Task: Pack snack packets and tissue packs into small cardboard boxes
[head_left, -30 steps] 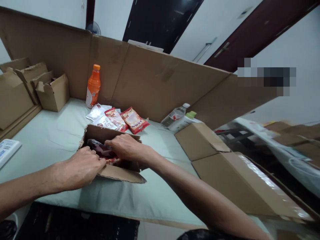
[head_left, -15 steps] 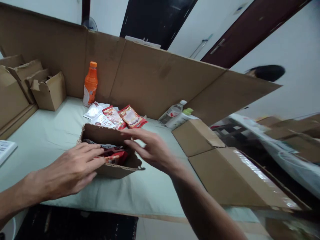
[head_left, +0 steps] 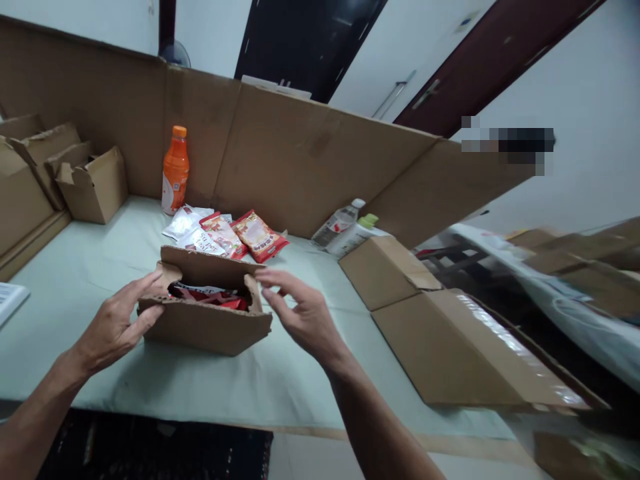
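A: What frames the scene?
B: A tall cardboard wall (head_left: 300,160) backs a table covered in pale green cloth (head_left: 310,387). Large brown boxes (head_left: 435,350) line its right side; a small box (head_left: 105,190) stands at far left.

A: And at the center?
B: An open carton (head_left: 207,327) sits near the table's front edge, its long panels upright, between a worker's bare left hand (head_left: 117,327) and right hand (head_left: 307,317). Behind it, an orange bottle (head_left: 175,175) stands upright against the wall, while a clear bottle (head_left: 340,223) leans farther right. Nearer the carton lie white packets (head_left: 204,242) and red-trimmed packets (head_left: 259,237).

A: What is inside the carton?
B: Packaging in red (head_left: 235,304) and white, partly hidden by the front panel.

A: Which step is this?
B: It appears to be the turning in of the end flaps: the left flap (head_left: 171,275) and the right flap (head_left: 254,293) both tip inward over the contents.

A: The fingers?
B: Loosely spread on both hands. The left ones rest against the flap, not clenched; the right ones are extended beside theirs, and whether they touch it cannot be told.

A: What does the next move call for?
B: Likely even, light pressure on both flaps, fingertips clear of the long panels.
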Available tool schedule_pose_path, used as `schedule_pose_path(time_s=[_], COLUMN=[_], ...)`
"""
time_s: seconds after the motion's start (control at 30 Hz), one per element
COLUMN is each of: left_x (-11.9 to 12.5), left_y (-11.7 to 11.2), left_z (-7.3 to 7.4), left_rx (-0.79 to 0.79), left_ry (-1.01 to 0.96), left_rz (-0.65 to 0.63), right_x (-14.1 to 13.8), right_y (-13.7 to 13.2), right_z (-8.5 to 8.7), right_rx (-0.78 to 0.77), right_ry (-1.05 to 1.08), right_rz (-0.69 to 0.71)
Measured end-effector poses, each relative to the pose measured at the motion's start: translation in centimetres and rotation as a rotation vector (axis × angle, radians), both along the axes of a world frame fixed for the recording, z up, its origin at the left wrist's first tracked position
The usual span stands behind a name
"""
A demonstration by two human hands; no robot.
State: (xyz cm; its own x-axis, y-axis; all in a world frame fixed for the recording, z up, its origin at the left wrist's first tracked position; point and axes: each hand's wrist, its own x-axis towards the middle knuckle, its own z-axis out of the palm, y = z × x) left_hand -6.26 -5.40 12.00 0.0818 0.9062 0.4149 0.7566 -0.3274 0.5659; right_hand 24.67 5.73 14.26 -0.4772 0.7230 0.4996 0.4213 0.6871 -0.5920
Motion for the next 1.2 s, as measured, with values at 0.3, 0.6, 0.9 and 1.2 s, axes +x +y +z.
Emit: schedule_pose_path(time_s=[0.3, 0.6, 0.9, 1.2], left_x=[0.8, -1.6, -3.9, 12.9], left_y=[1.6, 2.9, 2.0, 13.2], left_z=[-0.5, -1.1, -1.9, 0.7], left_rx=[0.121, 0.075, 0.126, -0.037], left_ry=[0.076, 0.219, 0.346, 0.391], left_rz=[0.117, -0.074, -0.226, -0.67], right_x=[0.2, 0.7, 1.2, 17.6], right_y=[-0.8, 0.8, 0.8, -3.6], right_z=[-3.2, -3.5, -3.9, -7.4], right_rx=[0.068, 0.122, 0.164, 0.223], right_ry=[-0.292, -0.493, -0.372, -0.222], right_rz=[0.191, 0.279, 0.32, -0.161])
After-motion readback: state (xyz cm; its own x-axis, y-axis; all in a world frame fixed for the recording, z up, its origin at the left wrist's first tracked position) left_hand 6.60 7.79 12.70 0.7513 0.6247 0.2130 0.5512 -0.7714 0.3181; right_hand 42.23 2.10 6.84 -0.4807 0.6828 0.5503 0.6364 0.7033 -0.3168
